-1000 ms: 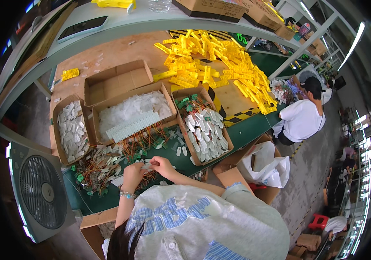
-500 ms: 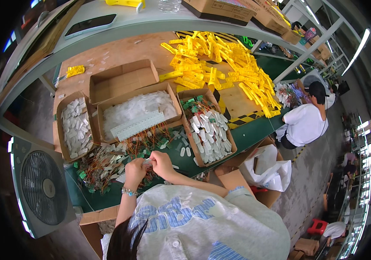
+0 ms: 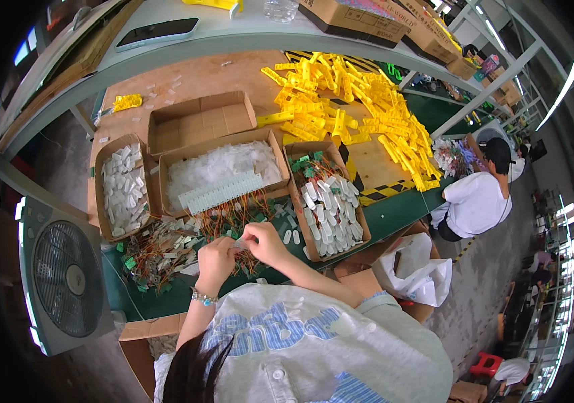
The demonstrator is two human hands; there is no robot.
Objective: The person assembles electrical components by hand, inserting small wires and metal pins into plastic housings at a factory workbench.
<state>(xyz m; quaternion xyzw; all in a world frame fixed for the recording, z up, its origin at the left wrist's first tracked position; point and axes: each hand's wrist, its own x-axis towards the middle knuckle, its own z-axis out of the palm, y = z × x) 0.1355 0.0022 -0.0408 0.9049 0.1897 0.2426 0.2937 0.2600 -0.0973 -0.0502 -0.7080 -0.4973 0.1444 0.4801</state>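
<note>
Over the near edge of the green bench, my left hand (image 3: 216, 262) and my right hand (image 3: 265, 243) meet with fingers pinched on a small whitish translucent plastic piece (image 3: 238, 246). My fingers hide much of it, so its exact kind does not show. Beyond them lies a tangle of orange wires with green and white parts (image 3: 166, 255). A pale ribbed strip (image 3: 223, 193) rests across the front of a carton of clear plastic pieces (image 3: 275, 140). To the right, a carton (image 3: 365, 236) holds rows of white oval parts with wires.
A carton of small white pieces (image 3: 124, 185) stands left, an open carton (image 3: 233, 104) behind. Yellow plastic parts (image 3: 341, 87) are heaped at the back. A shelf with a phone (image 3: 158, 33) spans above. A fan (image 3: 69, 279) stands left; a person (image 3: 478, 201) sits at right.
The view has shifted slightly. My right hand has risen a little and turned beside the left one; both still hold the small piece.
</note>
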